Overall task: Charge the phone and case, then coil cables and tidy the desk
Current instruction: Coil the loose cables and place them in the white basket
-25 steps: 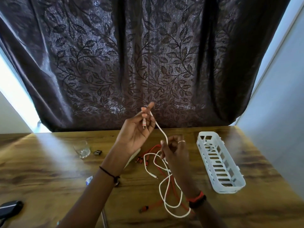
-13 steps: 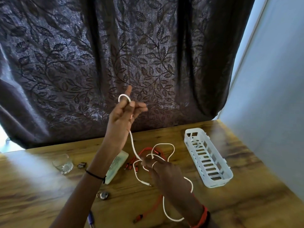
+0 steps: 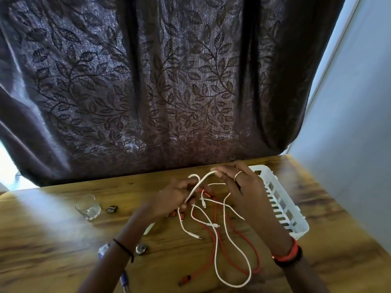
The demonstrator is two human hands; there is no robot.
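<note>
A white cable [image 3: 226, 233] lies in loose loops on the wooden desk [image 3: 53, 240], tangled over a red cable [image 3: 237, 235]. My left hand [image 3: 175, 196] grips one stretch of the white cable low over the desk. My right hand [image 3: 239, 182], with a ring on one finger, pinches the same cable a little farther along, so a short span runs between the two hands. A pale green case [image 3: 149, 228] shows partly under my left forearm. No phone can be made out.
A white slotted plastic basket [image 3: 281, 204] stands on the right side of the desk. A small glass [image 3: 87, 207] and a small dark object [image 3: 111, 209] sit at the left. A pen [image 3: 123, 281] and a small round metal piece [image 3: 140, 249] lie near my left arm. A dark curtain hangs behind.
My left hand came down from in front of the curtain to just above the desk. My right hand rose and moved toward the basket, pulling a span of white cable taut between the hands.
</note>
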